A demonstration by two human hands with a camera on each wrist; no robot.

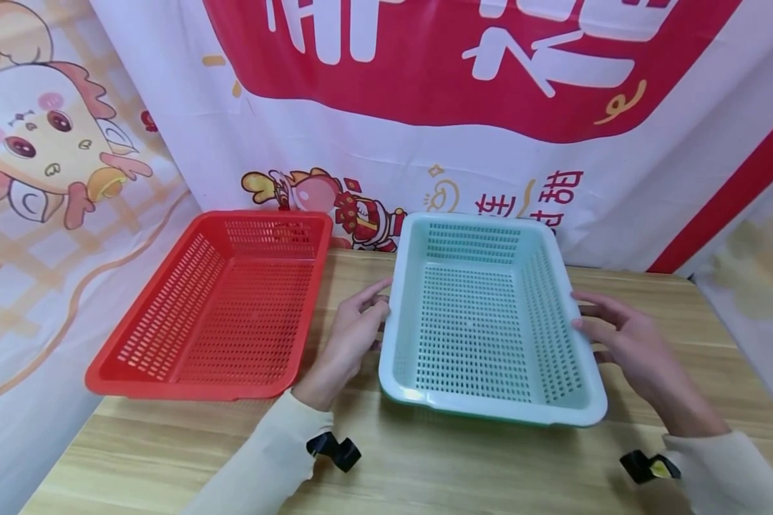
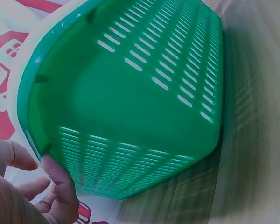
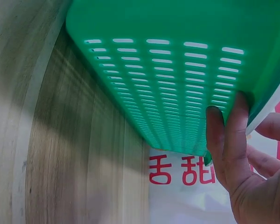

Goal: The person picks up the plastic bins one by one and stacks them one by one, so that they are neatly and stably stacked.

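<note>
A pale mint perforated basket [image 1: 497, 418] sits nested in a green basket [image 2: 130, 107] of the same shape; only a green strip shows under its near rim in the head view. My left hand [image 1: 359, 323] grips the left rim, thumb [image 2: 56, 179] pressed against the green wall. My right hand [image 1: 608, 325] grips the right rim, thumb [image 3: 233, 140] on the green basket's [image 3: 177, 28] slotted side and fingers behind the rim. In both wrist views the green underside hangs above the wooden table [image 1: 457, 472] with a shadow beneath. Both baskets hold nothing.
A red perforated basket [image 1: 167, 390] lies at the left, its corner overhanging the table's left edge. A printed cloth backdrop [image 1: 425, 150] hangs close behind both baskets and drapes down the left side. Bare wood runs along the near edge.
</note>
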